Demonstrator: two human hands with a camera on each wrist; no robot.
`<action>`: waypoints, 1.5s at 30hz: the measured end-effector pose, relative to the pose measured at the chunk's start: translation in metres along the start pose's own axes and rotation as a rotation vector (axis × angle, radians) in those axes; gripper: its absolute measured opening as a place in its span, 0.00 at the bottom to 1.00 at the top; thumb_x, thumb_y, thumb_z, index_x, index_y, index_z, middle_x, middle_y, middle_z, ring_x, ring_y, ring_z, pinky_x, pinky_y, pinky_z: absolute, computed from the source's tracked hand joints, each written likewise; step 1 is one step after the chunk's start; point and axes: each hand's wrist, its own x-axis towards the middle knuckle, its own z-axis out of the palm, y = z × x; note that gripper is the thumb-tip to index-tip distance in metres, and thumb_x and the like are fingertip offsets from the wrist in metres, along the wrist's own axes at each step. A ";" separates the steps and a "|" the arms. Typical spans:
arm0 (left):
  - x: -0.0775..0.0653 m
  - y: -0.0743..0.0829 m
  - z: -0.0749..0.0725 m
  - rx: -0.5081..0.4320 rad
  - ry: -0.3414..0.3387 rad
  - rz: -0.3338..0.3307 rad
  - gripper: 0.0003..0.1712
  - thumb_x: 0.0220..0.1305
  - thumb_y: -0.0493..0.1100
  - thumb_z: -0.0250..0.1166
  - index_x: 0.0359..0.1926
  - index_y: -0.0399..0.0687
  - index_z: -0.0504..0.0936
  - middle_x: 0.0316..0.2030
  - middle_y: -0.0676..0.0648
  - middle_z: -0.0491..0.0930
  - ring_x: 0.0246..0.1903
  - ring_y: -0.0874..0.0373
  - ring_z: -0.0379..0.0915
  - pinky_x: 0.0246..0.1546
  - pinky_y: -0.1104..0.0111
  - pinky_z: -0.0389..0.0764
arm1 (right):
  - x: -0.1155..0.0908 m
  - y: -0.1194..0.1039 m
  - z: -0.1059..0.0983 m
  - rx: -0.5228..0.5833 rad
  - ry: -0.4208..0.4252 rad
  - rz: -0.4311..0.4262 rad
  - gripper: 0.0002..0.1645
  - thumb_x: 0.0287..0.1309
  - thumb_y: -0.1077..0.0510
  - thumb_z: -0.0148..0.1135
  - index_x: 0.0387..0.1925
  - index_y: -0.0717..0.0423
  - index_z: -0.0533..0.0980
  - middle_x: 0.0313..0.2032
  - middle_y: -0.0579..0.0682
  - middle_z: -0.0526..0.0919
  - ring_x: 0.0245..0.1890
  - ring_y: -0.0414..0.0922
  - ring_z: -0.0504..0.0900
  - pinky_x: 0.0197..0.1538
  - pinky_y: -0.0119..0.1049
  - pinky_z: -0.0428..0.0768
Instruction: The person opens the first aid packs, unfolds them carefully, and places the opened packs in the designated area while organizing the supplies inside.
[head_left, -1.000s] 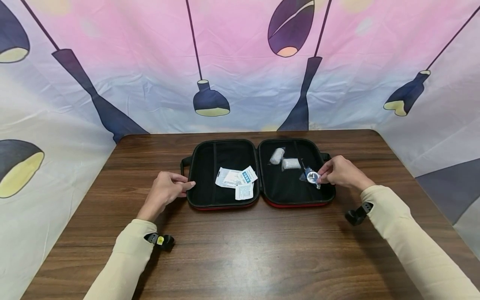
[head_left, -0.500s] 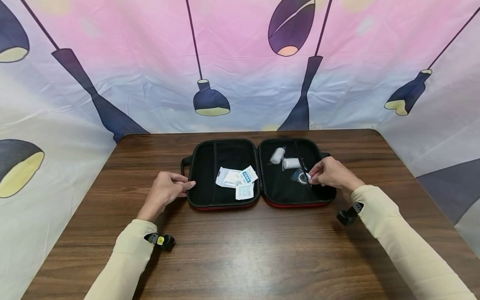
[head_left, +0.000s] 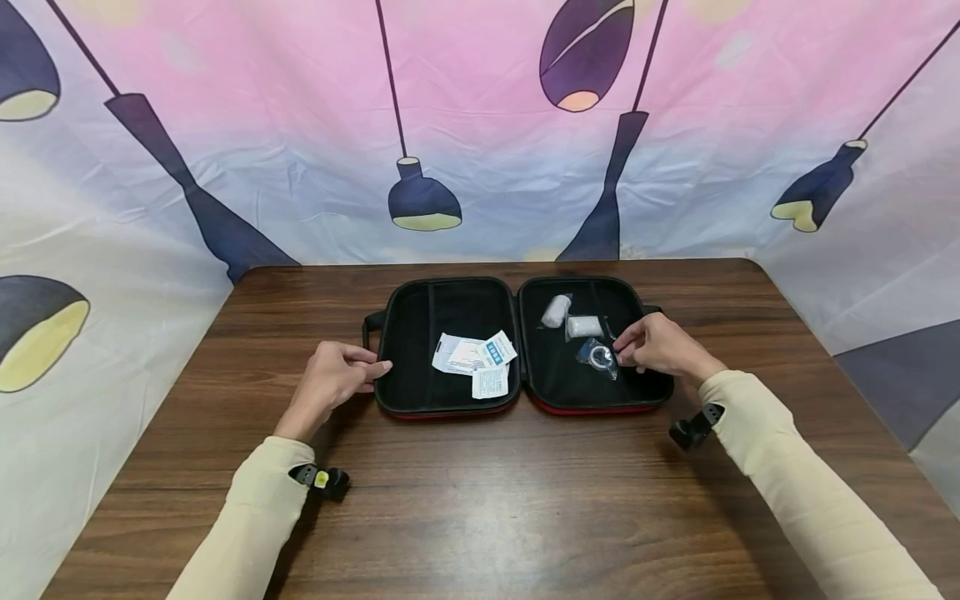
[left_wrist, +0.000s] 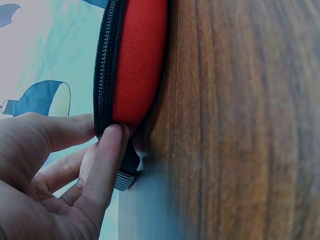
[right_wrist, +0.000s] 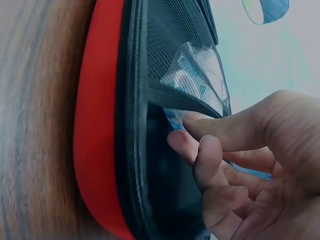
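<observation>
A black-lined, red-shelled zip case [head_left: 472,414] lies unfolded on the table. My left hand [head_left: 335,379] grips its left rim by the handle, the thumb at the zip edge and a finger against the red side [left_wrist: 140,60]. In the right half, my right hand [head_left: 660,346] pinches the edge of a clear plastic packet [head_left: 598,357] with a round white roll inside. The right wrist view has most of this packet [right_wrist: 192,80] behind the mesh pocket, with thumb and forefinger at the pocket's elastic edge [right_wrist: 182,97].
Two white wrapped rolls, one upright-slanted [head_left: 556,311] and one lying flat [head_left: 583,327], sit behind the packet. Several white paper sachets [head_left: 489,383] lie in the left half. The wooden table [head_left: 480,500] meets a printed cloth backdrop [head_left: 300,200].
My right hand has moved left from the case's right rim, bringing the clear packet further in under the mesh pocket's edge. The left hand stays where it was.
</observation>
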 end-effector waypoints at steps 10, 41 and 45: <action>-0.001 0.002 0.001 -0.003 0.004 0.006 0.25 0.67 0.49 0.71 0.56 0.34 0.83 0.54 0.32 0.81 0.38 0.52 0.87 0.42 0.61 0.87 | -0.007 -0.006 -0.009 0.038 -0.014 0.024 0.15 0.61 0.69 0.65 0.49 0.71 0.81 0.34 0.56 0.89 0.26 0.46 0.81 0.30 0.39 0.81; -0.007 0.033 0.004 0.053 -0.042 0.185 0.16 0.70 0.44 0.67 0.51 0.36 0.85 0.39 0.38 0.87 0.30 0.53 0.87 0.37 0.62 0.88 | -0.027 0.029 -0.038 -0.031 0.105 0.119 0.22 0.64 0.56 0.69 0.48 0.73 0.80 0.33 0.55 0.87 0.31 0.51 0.86 0.30 0.44 0.84; -0.003 0.039 0.013 -0.005 -0.090 0.165 0.14 0.70 0.42 0.68 0.49 0.35 0.86 0.41 0.37 0.87 0.32 0.51 0.87 0.37 0.64 0.88 | -0.027 0.033 -0.035 -0.038 0.100 0.137 0.22 0.64 0.55 0.69 0.47 0.72 0.80 0.31 0.53 0.87 0.30 0.48 0.85 0.31 0.43 0.84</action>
